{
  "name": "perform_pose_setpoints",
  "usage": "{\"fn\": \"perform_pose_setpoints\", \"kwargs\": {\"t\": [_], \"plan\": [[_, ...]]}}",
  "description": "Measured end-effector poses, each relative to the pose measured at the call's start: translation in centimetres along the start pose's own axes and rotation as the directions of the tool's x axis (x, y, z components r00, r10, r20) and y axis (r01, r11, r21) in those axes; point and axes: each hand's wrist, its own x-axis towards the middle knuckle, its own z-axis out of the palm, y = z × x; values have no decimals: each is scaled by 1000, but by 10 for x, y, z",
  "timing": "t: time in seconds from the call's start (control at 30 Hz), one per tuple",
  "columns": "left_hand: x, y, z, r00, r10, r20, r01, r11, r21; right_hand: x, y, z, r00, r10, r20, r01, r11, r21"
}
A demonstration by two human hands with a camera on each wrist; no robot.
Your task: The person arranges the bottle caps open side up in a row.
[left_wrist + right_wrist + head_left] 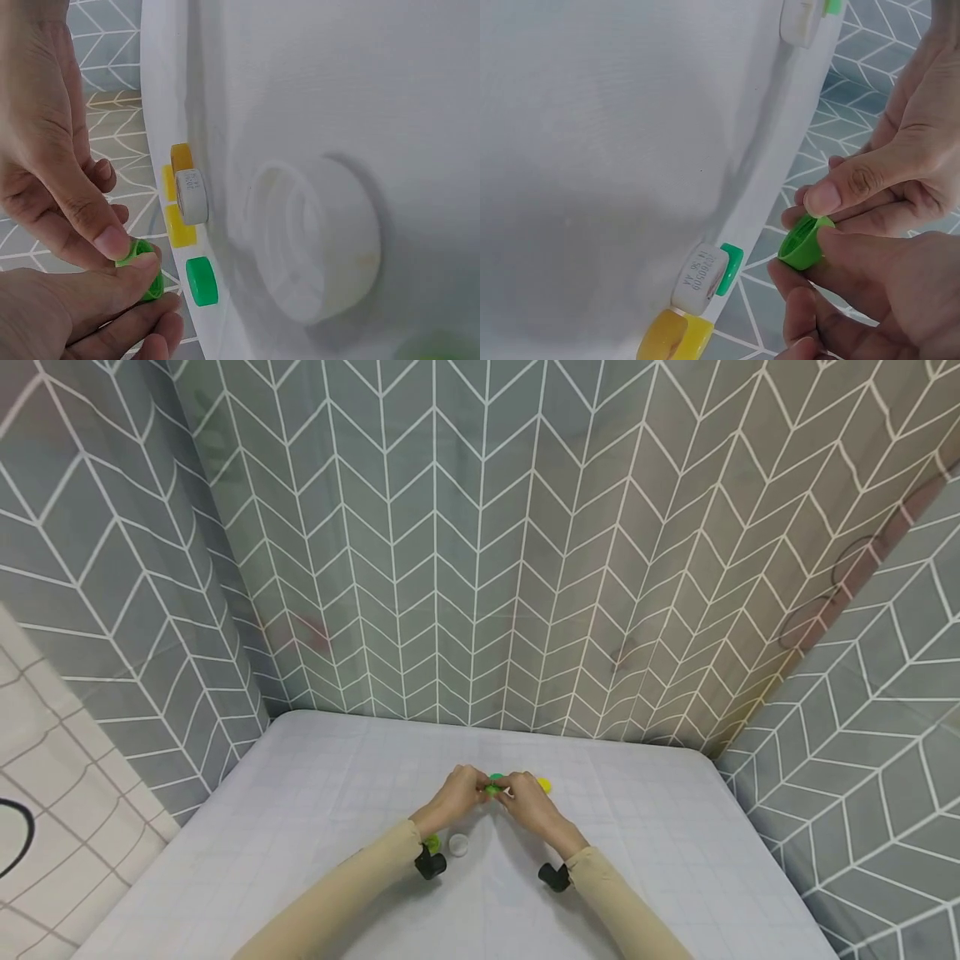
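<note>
A bright green bottle cap is held between both hands above the white-covered table. In the left wrist view, my left hand pinches the cap from below in the picture, thumb on its edge. The right hand also pinches the cap, with its open, ridged side showing in the right wrist view. Fingers of the left hand meet it from the other side. Just beyond the hands lies a darker green cap, with a yellow cap beside the right hand.
Near my left wrist lie a white cap and a lime green cap. A printed white cap stands by an amber cap. The table ends at a patterned grey curtain.
</note>
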Motion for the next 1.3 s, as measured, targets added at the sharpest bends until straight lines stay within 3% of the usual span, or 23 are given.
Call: {"fn": "perform_pose_setpoints", "kwargs": {"t": [0.43,0.63,1.0,1.3], "plan": [[-4,0,-4,999,-36,-28,33,994,-107,-1,1,-3,998,-52,-23,52,999,13],[-6,2,-6,999,-25,-46,21,996,-86,-2,1,-4,994,-100,-45,102,994,51],[-6,9,-14,997,-53,-49,49,996,-81,-5,-5,-8,995,-28,-93,37,995,93],[-8,16,-14,995,-101,11,101,994,-46,-9,-13,-12,998,-3,-68,7,998,70]]}}
